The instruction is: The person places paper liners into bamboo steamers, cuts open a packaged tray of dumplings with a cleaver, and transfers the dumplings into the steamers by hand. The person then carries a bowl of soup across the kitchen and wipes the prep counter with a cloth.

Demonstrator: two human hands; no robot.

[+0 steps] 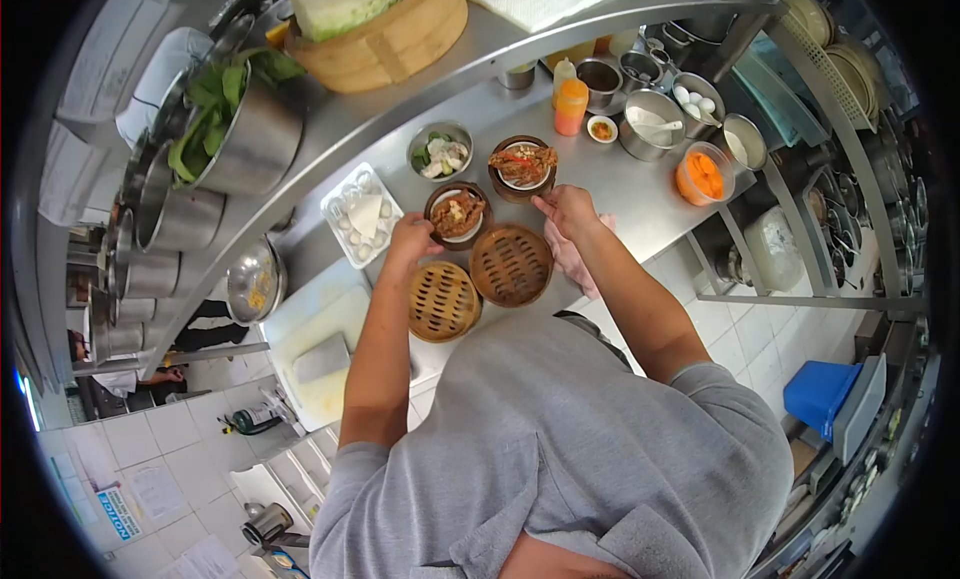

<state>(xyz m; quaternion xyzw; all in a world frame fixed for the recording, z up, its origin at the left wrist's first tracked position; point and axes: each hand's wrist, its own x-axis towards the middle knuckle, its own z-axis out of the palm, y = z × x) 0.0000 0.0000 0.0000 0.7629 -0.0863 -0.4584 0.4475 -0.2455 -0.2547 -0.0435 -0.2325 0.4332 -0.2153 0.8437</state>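
Note:
Two small round bamboo steamer baskets stand side by side on the steel counter, each holding a bowl of brown sauced food. My left hand (410,242) has its fingers closed at the outer side of the left steamer basket (466,245). At the near right edge of the right steamer basket (516,196), my right hand (570,214) pinches with its fingertips; their exact grip is partly hidden. Red strips top the food (525,163) on the right. Closer to my body lie two round slotted bamboo pieces, a lighter one (445,301) and a darker one (512,265).
Left of the baskets are a white tray (360,219) of pale balls and a cutting board (300,379). Behind sit a metal bowl (441,151) and an orange squeeze bottle (571,107). A steel shelf (330,129) runs overhead; a pinkish cloth (572,262) hangs at the counter edge.

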